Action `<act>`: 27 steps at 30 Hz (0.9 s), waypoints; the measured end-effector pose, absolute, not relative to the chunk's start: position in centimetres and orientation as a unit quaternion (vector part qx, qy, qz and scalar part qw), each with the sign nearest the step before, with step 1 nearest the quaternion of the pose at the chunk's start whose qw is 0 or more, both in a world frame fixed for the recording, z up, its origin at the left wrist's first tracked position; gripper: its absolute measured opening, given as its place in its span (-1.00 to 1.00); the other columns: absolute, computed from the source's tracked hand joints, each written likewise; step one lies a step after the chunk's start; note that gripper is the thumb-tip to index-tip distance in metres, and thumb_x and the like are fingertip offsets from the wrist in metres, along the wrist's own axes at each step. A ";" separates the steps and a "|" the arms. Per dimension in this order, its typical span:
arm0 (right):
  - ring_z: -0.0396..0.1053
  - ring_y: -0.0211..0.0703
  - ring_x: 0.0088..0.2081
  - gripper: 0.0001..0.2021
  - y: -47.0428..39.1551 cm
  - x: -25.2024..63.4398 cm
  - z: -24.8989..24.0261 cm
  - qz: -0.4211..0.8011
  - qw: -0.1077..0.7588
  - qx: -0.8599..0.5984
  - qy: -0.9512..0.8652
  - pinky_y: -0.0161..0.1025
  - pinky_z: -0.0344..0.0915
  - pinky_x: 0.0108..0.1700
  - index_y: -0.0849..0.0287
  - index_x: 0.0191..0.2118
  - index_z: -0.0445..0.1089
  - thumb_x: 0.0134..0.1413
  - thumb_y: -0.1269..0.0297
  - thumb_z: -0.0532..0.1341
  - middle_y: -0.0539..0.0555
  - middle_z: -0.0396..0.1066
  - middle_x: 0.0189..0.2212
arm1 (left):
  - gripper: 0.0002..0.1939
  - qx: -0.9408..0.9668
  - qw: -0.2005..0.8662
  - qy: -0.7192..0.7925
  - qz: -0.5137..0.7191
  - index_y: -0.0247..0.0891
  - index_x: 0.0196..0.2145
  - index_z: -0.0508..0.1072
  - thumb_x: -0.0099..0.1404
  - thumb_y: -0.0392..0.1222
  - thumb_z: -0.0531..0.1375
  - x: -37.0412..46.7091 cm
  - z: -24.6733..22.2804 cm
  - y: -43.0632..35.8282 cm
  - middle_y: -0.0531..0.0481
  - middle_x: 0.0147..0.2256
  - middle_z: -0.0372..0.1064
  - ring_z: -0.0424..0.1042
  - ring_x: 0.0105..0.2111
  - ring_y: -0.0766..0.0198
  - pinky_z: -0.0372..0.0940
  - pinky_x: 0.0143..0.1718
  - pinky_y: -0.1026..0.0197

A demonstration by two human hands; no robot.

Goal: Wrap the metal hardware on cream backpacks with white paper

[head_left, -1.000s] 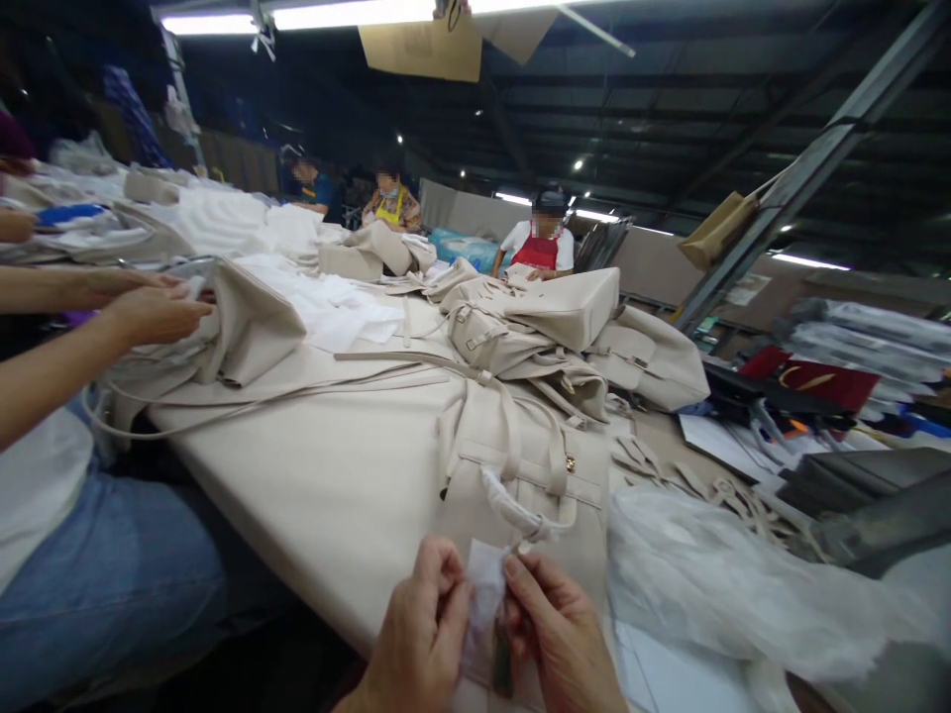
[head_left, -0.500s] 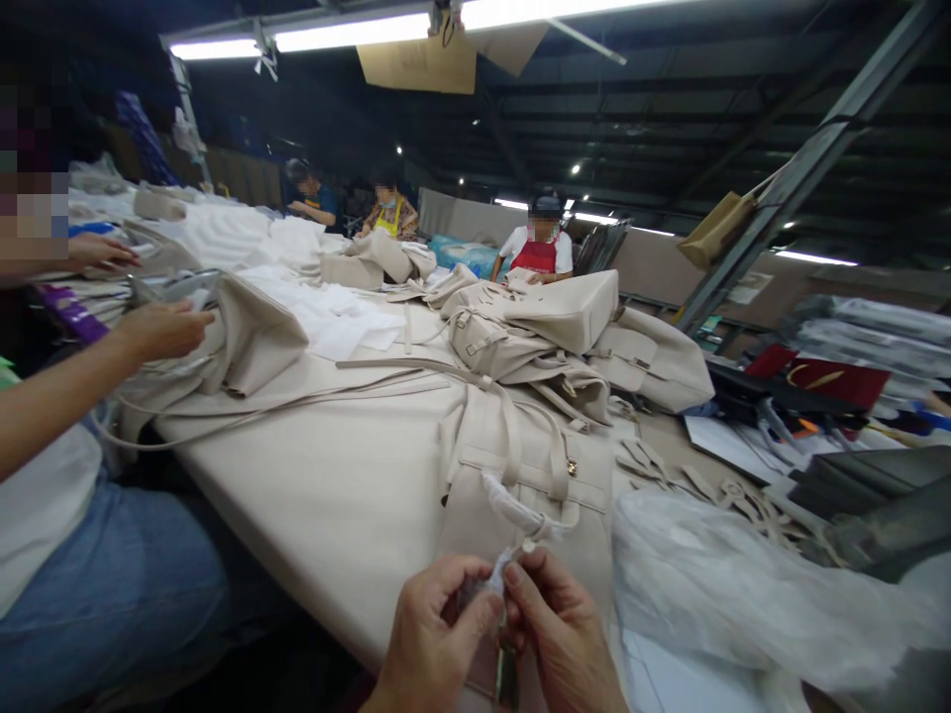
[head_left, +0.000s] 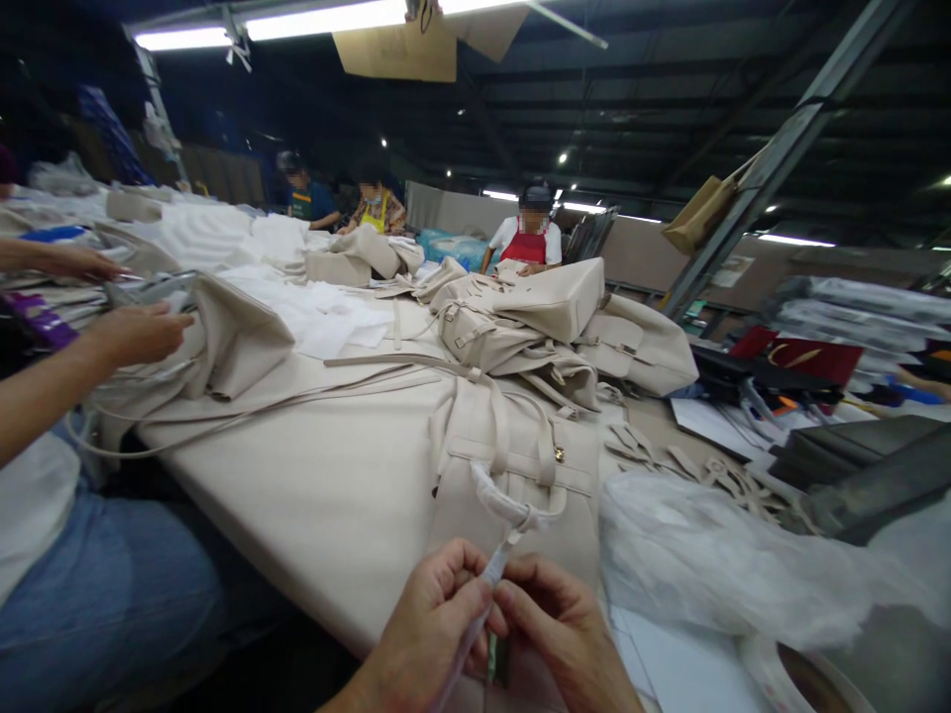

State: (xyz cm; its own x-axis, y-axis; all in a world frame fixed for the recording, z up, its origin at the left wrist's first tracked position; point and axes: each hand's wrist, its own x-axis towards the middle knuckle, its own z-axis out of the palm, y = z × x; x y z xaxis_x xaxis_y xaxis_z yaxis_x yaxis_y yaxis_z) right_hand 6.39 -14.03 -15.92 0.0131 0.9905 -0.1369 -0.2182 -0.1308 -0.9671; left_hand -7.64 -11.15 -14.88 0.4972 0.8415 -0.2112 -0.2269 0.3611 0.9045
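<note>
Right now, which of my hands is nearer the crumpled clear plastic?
Your right hand, just left of the crumpled clear plastic. Your left hand is farther left, on the right hand's far side.

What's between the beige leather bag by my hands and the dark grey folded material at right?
In the head view, crumpled translucent plastic wrap and, behind it, beige strips lie between the bag and the dark material.
</note>
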 end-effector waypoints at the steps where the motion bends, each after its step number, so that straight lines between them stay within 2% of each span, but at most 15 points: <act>1: 0.35 -0.25 -0.50 -0.68 -14.1 6.4 -16.0 0.572 0.530 -0.486 -0.395 -0.34 0.29 -0.39 0.19 -0.42 0.54 -0.19 0.02 0.45 -0.01 0.42 -0.59 | -0.69 0.445 0.745 0.354 0.349 -0.27 -0.39 0.32 0.15 0.03 0.25 -7.6 -15.1 -11.2 0.10 -0.60 0.35 0.14 -0.69 0.48 0.02 -0.64 0.40; 4: 0.31 -0.27 -0.52 -0.69 -14.2 6.3 -16.3 0.546 0.538 -0.504 -0.398 -0.33 0.28 -0.39 0.20 -0.46 0.51 -0.15 0.03 0.43 -0.04 0.38 -0.62 | -0.66 0.461 0.740 0.343 0.349 -0.27 -0.38 0.29 0.16 0.07 0.23 -7.4 -15.6 -11.3 0.09 -0.60 0.37 0.08 -0.72 0.51 -0.06 -0.66 0.40; 9: 0.19 -0.32 -0.59 -0.71 -14.1 5.8 -16.3 0.476 0.557 -0.530 -0.427 -0.36 0.19 -0.49 0.20 -0.48 0.44 -0.03 0.05 0.35 -0.09 0.27 -0.66 | -0.62 0.438 0.754 0.337 0.355 -0.23 -0.39 0.26 0.16 0.14 0.23 -7.2 -16.2 -11.2 0.11 -0.61 0.35 0.11 -0.71 0.47 0.00 -0.66 0.39; 12: 0.25 -0.27 -0.53 -0.77 -14.4 5.3 -15.8 0.355 0.545 -0.587 -0.481 -0.35 0.20 -0.48 0.18 -0.51 0.44 0.02 0.15 0.31 -0.03 0.32 -0.59 | -0.63 0.473 0.715 0.355 0.372 -0.24 -0.41 0.30 0.20 0.14 0.21 -7.1 -16.2 -11.0 0.13 -0.58 0.30 0.20 -0.63 0.42 0.10 -0.60 0.37; 15: 0.36 -0.22 -0.42 -0.84 -15.4 5.0 -14.8 0.260 0.518 -0.592 -0.560 -0.34 0.27 -0.39 0.15 -0.44 0.52 0.11 0.32 0.21 0.05 0.40 -0.46 | -0.63 0.552 0.637 0.366 0.393 -0.26 -0.46 0.37 0.20 0.13 0.22 -7.2 -16.2 -10.8 0.11 -0.55 0.29 0.28 -0.52 0.36 0.22 -0.46 0.34; 18: 0.43 -0.19 -0.34 -0.80 -17.0 6.4 -13.9 0.236 0.502 -0.579 -0.597 -0.33 0.33 -0.32 0.12 -0.29 0.57 0.15 0.37 0.16 0.10 0.47 -0.37 | -0.61 0.568 0.626 0.389 0.366 -0.24 -0.48 0.39 0.15 0.18 0.23 -7.2 -16.6 -10.3 0.16 -0.64 0.21 0.20 -0.62 0.38 0.14 -0.59 0.37; 21: 0.44 -0.15 -0.29 -0.81 -19.9 10.6 -13.3 0.161 0.498 -0.643 -0.559 -0.31 0.35 -0.26 0.09 -0.23 0.57 0.17 0.30 0.18 0.10 0.51 -0.32 | -0.62 0.544 0.644 0.427 0.328 -0.21 -0.45 0.39 0.11 0.19 0.24 -7.2 -17.3 -9.7 0.20 -0.69 0.16 0.08 -0.71 0.41 -0.01 -0.71 0.40; 23: 0.45 -0.10 -0.25 -0.81 -22.2 14.5 -13.0 0.095 0.501 -0.724 -0.465 -0.26 0.36 -0.20 0.09 -0.23 0.56 0.14 0.20 0.21 0.09 0.53 -0.31 | -0.61 0.531 0.655 0.438 0.312 -0.20 -0.42 0.39 0.08 0.20 0.25 -7.3 -17.6 -9.5 0.20 -0.70 0.17 0.08 -0.72 0.42 -0.03 -0.71 0.41; 27: 0.46 0.02 -0.20 -0.65 -26.0 21.6 -12.6 0.055 0.474 -0.825 -0.305 -0.14 0.37 -0.12 0.13 -0.19 0.55 -0.01 0.00 0.26 0.12 0.56 -0.25 | -0.51 0.520 0.676 0.432 0.293 -0.21 -0.39 0.36 0.00 0.28 0.27 -7.3 -17.3 -9.6 0.20 -0.70 0.18 0.05 -0.71 0.46 -0.04 -0.70 0.45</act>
